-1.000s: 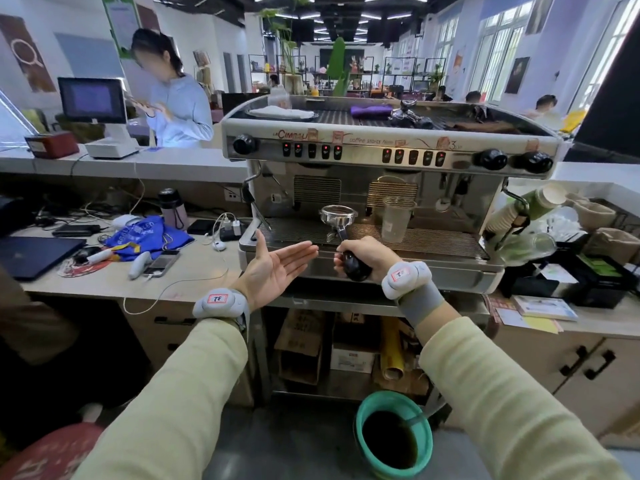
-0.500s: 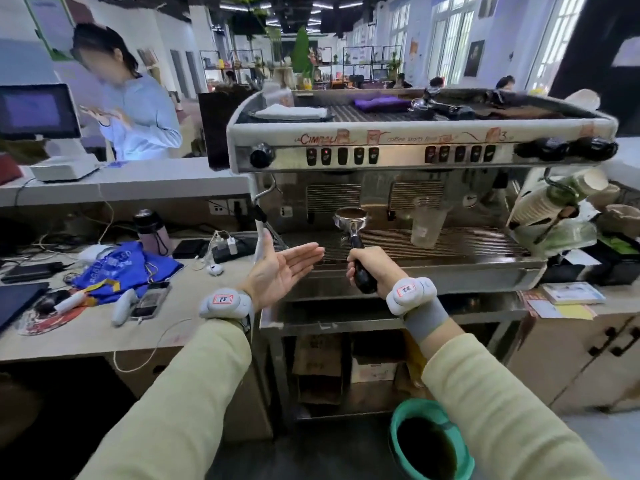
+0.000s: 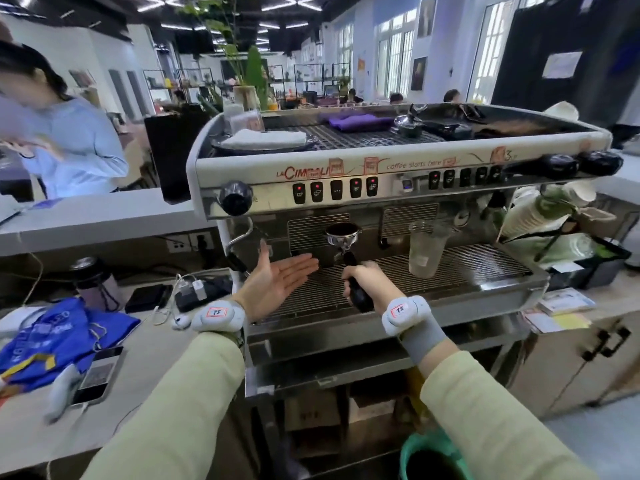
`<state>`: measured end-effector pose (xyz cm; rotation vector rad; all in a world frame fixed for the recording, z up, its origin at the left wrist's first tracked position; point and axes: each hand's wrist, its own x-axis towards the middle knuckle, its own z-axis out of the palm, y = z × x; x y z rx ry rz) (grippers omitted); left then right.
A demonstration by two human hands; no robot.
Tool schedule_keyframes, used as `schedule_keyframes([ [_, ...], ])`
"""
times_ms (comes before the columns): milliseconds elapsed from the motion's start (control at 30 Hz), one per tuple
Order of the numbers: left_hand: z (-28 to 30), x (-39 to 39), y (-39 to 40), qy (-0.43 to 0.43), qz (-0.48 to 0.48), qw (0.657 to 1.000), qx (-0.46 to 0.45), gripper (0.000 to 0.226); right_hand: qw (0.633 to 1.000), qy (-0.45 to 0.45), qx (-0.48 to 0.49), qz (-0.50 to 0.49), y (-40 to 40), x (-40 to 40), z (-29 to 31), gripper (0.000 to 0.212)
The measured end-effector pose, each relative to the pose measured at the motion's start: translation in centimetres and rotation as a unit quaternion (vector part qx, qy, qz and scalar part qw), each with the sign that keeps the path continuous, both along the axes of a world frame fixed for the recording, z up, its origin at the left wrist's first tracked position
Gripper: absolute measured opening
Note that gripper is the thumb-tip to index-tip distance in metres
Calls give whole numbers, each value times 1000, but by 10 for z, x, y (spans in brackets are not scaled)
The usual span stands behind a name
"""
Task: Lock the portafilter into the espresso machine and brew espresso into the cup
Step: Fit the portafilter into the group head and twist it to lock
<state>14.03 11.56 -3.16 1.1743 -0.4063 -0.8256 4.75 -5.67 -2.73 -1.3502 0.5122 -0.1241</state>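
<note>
Over the drip grate (image 3: 467, 268) of the espresso machine (image 3: 388, 168), near its left end, the right hand (image 3: 372, 282) is clenched round the black handle of the portafilter (image 3: 343, 234). Basket sits level, filled with dark grounds, held up below the left row of buttons (image 3: 335, 190); not locked in. Group head above it lost in shadow, cannot make out. Handle's lower end sticks out past the fist; fingers mostly hidden behind the knuckles.

Left hand (image 3: 277, 282) empty, palm up and flat, fingers pointing right, just beside the portafilter but apart from it. Grey wrist bands on both arms, tags unreadable.

Clear plastic cup (image 3: 424, 249) stands upright on the grate, right of the portafilter, under the right row of buttons; contents cannot tell.

Steam wand (image 3: 239, 237) at the machine's left side, tip hidden behind the left thumb.

Green bucket (image 3: 433, 459) at the bottom edge, cut off, partly behind the right sleeve. Person in blue at far left, blurred. Phone (image 3: 98, 375) and blue cloth (image 3: 62, 337) on the counter, left.
</note>
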Motion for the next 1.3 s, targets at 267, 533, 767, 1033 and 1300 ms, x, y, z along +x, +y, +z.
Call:
schedule_keyframes([
  [267, 11, 32, 7, 26, 7, 1000, -12, 75, 995, -1, 85, -53, 8, 22, 9, 24],
  [533, 55, 42, 21, -148, -6, 985, 86, 30, 982, 3, 143, -122, 30, 44, 17, 24],
  [767, 86, 18, 3, -354, -114, 901, 225, 26, 978, -6, 143, -152, 42, 53, 28, 21],
  [1033, 153, -10, -28, -884, 40, 426, 185, 45, 979, 34, 95, -177, 47, 62, 31, 13],
  [1300, 166, 27, -35, -826, 69, 442, 344, 59, 984, 16, 81, -155, 40, 65, 22, 21],
])
